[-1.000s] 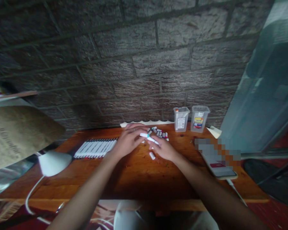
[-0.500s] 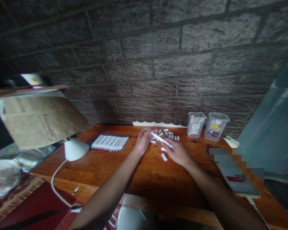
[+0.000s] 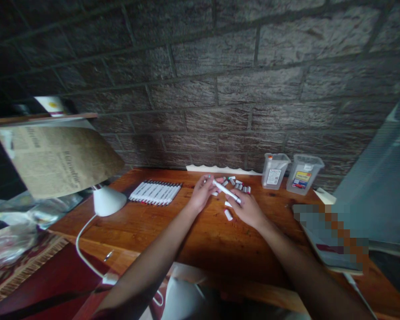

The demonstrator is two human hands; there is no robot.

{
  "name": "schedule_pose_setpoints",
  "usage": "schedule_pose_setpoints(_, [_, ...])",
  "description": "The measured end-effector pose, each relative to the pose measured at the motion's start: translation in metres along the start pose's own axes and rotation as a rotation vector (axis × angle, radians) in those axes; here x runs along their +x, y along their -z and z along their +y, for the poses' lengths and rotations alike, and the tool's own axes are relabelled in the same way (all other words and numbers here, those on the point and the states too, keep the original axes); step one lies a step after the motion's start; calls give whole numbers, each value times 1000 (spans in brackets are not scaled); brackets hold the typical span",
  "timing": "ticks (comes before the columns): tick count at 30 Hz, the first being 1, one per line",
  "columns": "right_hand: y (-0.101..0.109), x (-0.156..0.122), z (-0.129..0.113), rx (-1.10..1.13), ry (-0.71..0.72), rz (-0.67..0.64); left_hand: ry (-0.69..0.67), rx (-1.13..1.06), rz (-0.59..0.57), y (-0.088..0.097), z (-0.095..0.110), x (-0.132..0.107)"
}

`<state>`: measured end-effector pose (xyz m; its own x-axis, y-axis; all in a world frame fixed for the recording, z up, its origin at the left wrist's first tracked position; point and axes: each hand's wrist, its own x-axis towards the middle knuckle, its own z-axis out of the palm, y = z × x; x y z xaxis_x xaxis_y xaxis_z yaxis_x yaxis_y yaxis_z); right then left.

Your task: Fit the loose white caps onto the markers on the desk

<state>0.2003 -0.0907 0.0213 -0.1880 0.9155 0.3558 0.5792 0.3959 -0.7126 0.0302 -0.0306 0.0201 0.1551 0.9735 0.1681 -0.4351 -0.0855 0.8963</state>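
Note:
A white marker point(image 3: 227, 192) slants between my two hands above the wooden desk. My right hand point(image 3: 248, 208) is closed round its lower right end. At the marker's upper left end, my left hand point(image 3: 202, 194) has its fingers closed; a small bluish spot shows by the fingertips, too small to make out. Several short loose marker caps, white or grey with coloured ends, lie behind and beside my right hand, among them a white cap point(image 3: 228, 215) nearer to me. To the left, a row of white markers point(image 3: 156, 193) with dark ends lies side by side.
On the left stand a lamp point(image 3: 109, 202) and its cord. Two clear plastic containers point(image 3: 276, 172) stand at the back right, before the brick wall. A tablet-like device point(image 3: 336, 253), partly pixelated, lies at the right edge of the desk point(image 3: 216, 249).
The view has shifted slightly, so most things sit a little further right and higher. Both hands stay at the marker, which has hardly moved between them.

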Motion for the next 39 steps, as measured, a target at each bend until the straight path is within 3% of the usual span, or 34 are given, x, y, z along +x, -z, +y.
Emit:
schedule_pose_setpoints(4, [-1,-1,4,-41,25,0,-175,285,-79,-1,-5,-4])
schedule_pose_setpoints(8, [-4,0,9,-16,2,-3,-246,429,-189,-3,-4,-9])
schedule_pose_setpoints(13, [-1,5,9,265,-6,13,-245,498,-384,-8,-6,-18])
schedule_pose_setpoints(18, [29,16,10,774,-239,123,-265,462,-309,-13,-10,-17])
schedule_pose_setpoints(22, [61,23,18,1102,-271,248,-289,560,-244,-7,-14,-12])
schedule_pose_setpoints(26, [69,24,31,1119,-345,321,-294,617,-225,-3,-19,-10])
schedule_pose_setpoints(32, [51,25,40,992,-341,397,-293,661,-214,-5,-22,-12])
schedule_pose_setpoints(39, [43,24,46,934,-304,453,-289,736,-216,-3,-22,-17])
